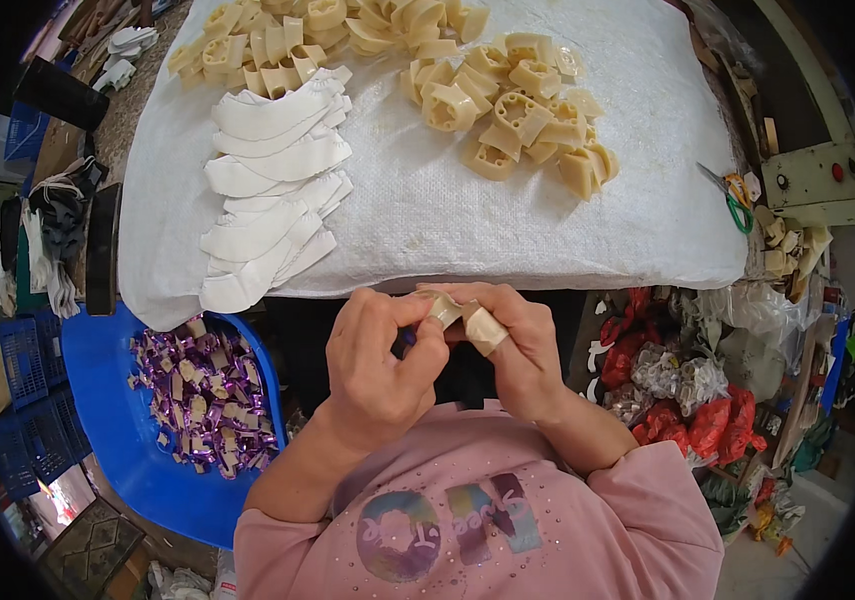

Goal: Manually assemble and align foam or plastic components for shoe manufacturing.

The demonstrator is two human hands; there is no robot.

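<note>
You wear a pink long-sleeved top [508, 500], its sleeves pushed up your forearms, with small sparkly studs and pastel lettering across the chest. Both hands are bare, without gloves.

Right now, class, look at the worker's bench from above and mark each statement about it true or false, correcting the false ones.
1. Both hands hold one small beige plastic part. True: the left hand and right hand meet on it.
2. The curved white pieces are scattered all over the cloth. False: they lie in an overlapping row on the left side.
3. The blue tub holds purple and beige scraps. True.
4. The scissors lie at the left edge of the cloth. False: they lie at the right edge.
5. The white cloth is bare. False: a pile of beige parts sits on it.
</note>
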